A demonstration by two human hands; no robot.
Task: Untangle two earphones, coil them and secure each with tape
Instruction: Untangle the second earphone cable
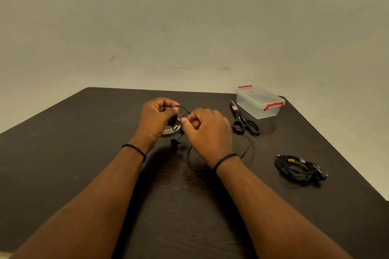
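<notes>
My left hand (156, 119) grips loops of a black earphone cable (190, 161) above the table's middle. My right hand (207, 130) pinches the same cable beside it, thumb and forefinger together. An earbud (174, 143) dangles below the hands, and the loose cable trails in a curve on the table under my right wrist. A roll of tape (169, 131) lies partly hidden beneath my left hand. A second black earphone (300, 169) lies coiled at the right, bound with a small yellow piece of tape.
Black scissors (245, 123) lie right of my hands. Behind them stands a clear plastic box (260, 102) with red clips, near the far right corner of the dark table (84, 143). A plain wall rises behind.
</notes>
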